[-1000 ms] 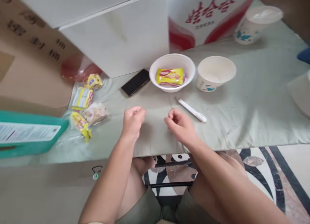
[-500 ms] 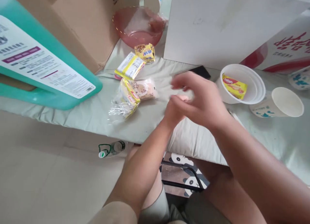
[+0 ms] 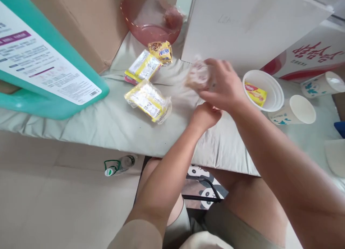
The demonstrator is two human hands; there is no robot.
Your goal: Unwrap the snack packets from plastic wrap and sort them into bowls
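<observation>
My right hand (image 3: 225, 82) grips a small clear-wrapped snack packet (image 3: 198, 74) with reddish print, blurred by motion, above the cloth-covered table. Just below it is my left hand (image 3: 207, 116), its fingers curled in and mostly hidden by the right hand. Whether anything is inside it I cannot make out. To the left of both hands lies a yellow and white snack packet (image 3: 148, 101) in crinkled clear wrap. Beyond that one are another yellow and white packet (image 3: 143, 66) and a smaller yellow packet (image 3: 161, 51) touching it.
A white plastic bowl (image 3: 277, 84) holding a yellow-red packet (image 3: 255, 93) stands right of my hands, beside paper cups (image 3: 307, 110). A red translucent bowl (image 3: 151, 35) and white box (image 3: 229, 30) are behind. A green jug (image 3: 88, 92) stands left; a bottle (image 3: 122, 165) is below the table edge.
The pinkish packet that lay beside the yellow one is now in my right hand. The yellow packet next to it lies differently, label side up. My left hand has shifted slightly right.
</observation>
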